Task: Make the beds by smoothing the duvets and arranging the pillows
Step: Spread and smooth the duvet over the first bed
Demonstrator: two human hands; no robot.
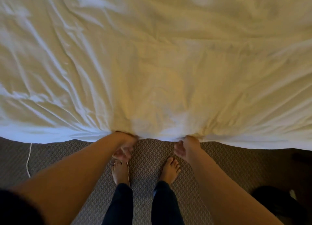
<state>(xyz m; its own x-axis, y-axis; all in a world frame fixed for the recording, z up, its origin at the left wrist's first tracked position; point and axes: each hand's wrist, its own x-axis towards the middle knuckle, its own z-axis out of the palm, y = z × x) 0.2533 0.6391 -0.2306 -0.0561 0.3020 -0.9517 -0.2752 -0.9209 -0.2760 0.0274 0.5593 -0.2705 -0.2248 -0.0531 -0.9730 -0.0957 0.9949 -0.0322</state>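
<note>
Both hands are gripping the near edge of the duvet, which is lying rumpled across the bed — the left hand and right hand set apart, likely so a pull tightens it evenly. Fingertips are blurring into cloth — no pillows in view

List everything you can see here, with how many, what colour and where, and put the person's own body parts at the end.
duvet: one, white, creased, covers the upper frame, near edge hanging toward the floor
carpet: one, brown, patterned, below the duvet edge
cord: one, white, on the carpet at left
dark object: one, black, lower right, too dim to identify
left hand: one, grips the duvet's near edge
right hand: one, grips the same edge
feet: two, bare, on the carpet
legs: two, in dark trousers
</note>
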